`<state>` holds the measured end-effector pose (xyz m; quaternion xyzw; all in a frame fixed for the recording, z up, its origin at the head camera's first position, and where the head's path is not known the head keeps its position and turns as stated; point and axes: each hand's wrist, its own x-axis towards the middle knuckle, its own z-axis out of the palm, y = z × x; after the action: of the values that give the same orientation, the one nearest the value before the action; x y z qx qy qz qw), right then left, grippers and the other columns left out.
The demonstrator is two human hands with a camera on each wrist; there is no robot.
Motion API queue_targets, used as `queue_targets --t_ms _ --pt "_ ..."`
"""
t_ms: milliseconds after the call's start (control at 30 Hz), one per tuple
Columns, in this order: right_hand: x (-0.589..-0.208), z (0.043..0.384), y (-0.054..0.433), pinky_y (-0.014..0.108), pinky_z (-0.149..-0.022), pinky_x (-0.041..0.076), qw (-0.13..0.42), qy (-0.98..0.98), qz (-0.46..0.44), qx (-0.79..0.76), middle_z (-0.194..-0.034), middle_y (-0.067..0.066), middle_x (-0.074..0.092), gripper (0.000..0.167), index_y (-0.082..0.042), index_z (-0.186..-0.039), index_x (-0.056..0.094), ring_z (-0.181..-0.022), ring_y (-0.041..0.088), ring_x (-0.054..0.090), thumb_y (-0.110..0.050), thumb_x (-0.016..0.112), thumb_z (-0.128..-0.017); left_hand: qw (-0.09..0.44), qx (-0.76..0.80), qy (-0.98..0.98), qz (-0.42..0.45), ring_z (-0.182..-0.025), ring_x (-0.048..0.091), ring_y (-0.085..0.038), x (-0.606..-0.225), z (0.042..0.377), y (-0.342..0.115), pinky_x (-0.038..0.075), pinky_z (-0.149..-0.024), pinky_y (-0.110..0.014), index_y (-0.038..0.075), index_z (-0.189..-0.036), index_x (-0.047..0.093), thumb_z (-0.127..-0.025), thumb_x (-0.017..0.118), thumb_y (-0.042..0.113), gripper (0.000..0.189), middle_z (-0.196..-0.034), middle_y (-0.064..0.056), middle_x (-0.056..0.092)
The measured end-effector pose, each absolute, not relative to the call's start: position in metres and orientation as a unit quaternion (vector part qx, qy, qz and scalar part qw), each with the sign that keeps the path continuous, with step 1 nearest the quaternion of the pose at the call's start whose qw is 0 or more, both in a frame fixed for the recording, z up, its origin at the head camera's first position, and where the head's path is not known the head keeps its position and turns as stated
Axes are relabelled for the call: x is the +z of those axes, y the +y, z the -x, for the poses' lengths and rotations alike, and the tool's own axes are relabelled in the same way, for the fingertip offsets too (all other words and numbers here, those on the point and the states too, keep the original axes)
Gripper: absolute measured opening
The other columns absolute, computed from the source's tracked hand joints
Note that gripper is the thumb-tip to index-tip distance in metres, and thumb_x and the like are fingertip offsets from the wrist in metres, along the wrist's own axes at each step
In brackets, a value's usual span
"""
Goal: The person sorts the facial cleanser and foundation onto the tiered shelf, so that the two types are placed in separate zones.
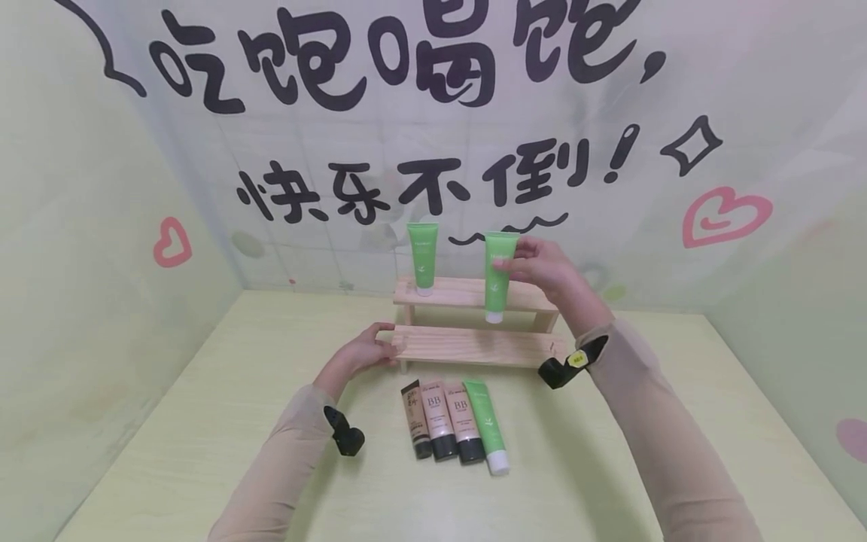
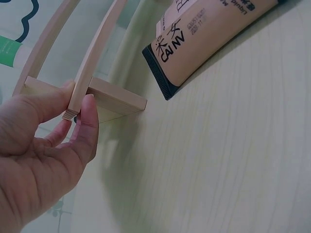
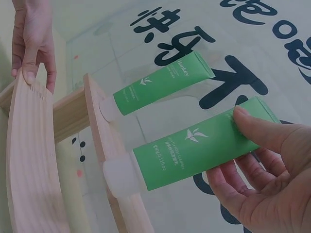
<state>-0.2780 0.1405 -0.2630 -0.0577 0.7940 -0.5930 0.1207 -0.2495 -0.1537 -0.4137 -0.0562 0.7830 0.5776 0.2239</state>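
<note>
My right hand (image 1: 547, 265) grips a green cleanser tube (image 1: 497, 280), white cap down, by its upper part, in front of the upper step of a two-step wooden rack (image 1: 474, 345). On that upper step another green tube (image 1: 423, 260) stands upright on its cap, toward the left end. With thumb and fingers, my left hand (image 2: 53, 141) pinches the left end of the rack's lower step (image 2: 90, 63). In the right wrist view the held tube (image 3: 204, 145) tilts across the picture, thumb on its front, fingers behind.
Before the rack several tubes lie side by side on the table (image 1: 223, 421): a brown tube (image 1: 416, 421), two pink BB cream tubes (image 1: 438, 421) and a green tube (image 1: 486, 429). Behind the rack hangs a printed backdrop (image 1: 325, 256) with black lettering.
</note>
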Motion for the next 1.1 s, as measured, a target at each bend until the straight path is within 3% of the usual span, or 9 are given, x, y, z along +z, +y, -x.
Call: queue_targets --t_ms 367,1100 --pt "-0.257 0.284 0.141 0.032 -0.100 0.045 0.124 0.770 0.052 -0.624 -0.118 0.009 0.052 0.059 0.002 -0.135 0.037 -0.085 0.004 0.058 -0.008 0.064 -0.084 0.221 0.580 0.782 0.057 -0.078 0.057 -0.013 -0.414 0.250 -0.154 0.051 -0.072 -0.019 0.009 -0.141 0.023 -0.089 0.055 0.005 0.060 -0.113 -0.021 0.052" --pt "-0.264 0.302 0.139 0.033 -0.104 0.041 0.110 0.728 0.011 -0.676 -0.113 0.003 0.053 0.058 -0.001 -0.134 0.039 -0.095 0.010 0.055 -0.004 0.064 -0.082 0.219 0.584 0.780 0.055 -0.084 0.059 -0.016 -0.414 0.248 -0.152 0.053 -0.082 -0.028 0.008 -0.141 0.024 -0.089 0.056 0.006 0.061 -0.117 -0.024 0.052"
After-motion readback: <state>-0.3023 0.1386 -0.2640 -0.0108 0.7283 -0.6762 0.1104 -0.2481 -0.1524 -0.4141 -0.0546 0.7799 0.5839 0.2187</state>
